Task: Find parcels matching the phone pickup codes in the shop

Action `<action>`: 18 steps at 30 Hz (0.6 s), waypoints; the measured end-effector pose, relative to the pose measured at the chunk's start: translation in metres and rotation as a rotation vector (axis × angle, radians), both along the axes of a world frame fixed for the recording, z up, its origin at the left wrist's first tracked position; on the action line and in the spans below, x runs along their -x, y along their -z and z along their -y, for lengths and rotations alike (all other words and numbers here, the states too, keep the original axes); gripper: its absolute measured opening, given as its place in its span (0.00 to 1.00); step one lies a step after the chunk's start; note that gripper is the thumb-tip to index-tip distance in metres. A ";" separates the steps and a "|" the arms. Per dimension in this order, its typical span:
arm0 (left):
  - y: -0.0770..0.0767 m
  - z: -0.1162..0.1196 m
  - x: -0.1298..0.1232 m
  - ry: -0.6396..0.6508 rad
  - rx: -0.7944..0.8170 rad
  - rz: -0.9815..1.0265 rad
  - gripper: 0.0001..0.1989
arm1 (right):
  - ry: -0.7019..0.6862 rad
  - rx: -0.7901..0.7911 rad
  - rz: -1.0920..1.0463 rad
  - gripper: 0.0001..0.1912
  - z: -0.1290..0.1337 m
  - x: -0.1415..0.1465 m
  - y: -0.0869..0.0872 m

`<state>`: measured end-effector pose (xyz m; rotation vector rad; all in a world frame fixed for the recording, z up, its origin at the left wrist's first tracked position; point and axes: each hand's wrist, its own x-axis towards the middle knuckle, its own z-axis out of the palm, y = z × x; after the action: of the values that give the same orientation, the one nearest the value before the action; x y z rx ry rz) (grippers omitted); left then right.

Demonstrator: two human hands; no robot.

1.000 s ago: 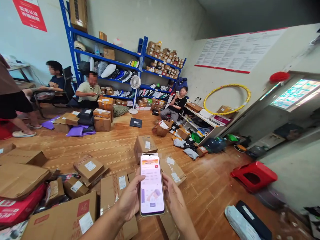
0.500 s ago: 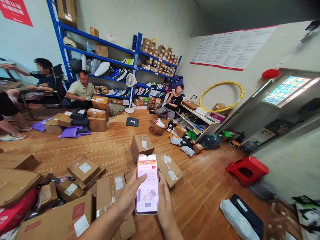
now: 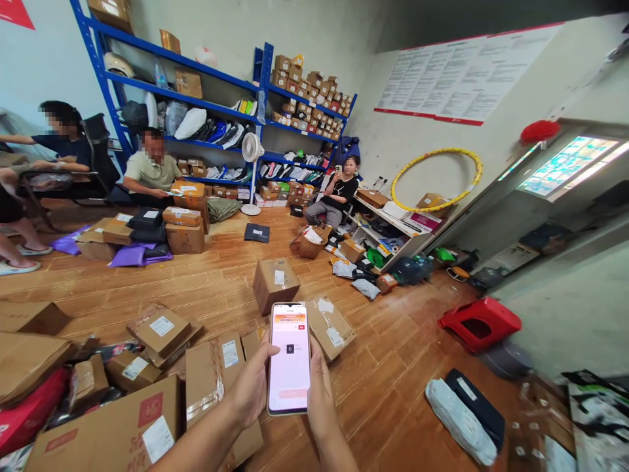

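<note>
Holding a thin, flat phone (image 3: 289, 412) with a bright, pale screen (image 3: 289, 373) between left hand (image 3: 249, 388) and right hand (image 3: 321, 396), above brown cardboard boxes (image 3: 271, 292). Pressing snugly on both long sides, probably to stop slips and leave the screen easy to see.

Phone (image 3: 289, 367): pinkish-white screen, orange banner | floor (image 3: 211, 282): orange-brown, plank-lined | large carton (image 3: 113, 426): brown, red printed square, white label | shelving (image 3: 266, 72): blue | hoop (image 3: 432, 209): yellow | fan (image 3: 252, 148): white | plastic bags (image 3: 140, 255): purple | wall poster (image 3: 462, 72): white, red-edged, rows of dark print
</note>
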<state>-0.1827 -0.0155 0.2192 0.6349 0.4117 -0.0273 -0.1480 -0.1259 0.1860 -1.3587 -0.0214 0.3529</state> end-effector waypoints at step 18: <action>0.015 0.078 -0.062 0.311 -0.055 -0.047 0.49 | 0.171 -0.093 0.004 0.33 0.090 -0.033 0.007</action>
<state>-0.1210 -0.0930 0.2038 0.7490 0.3567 -0.3287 -0.1149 -0.2158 0.1792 -1.2598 0.0740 0.2029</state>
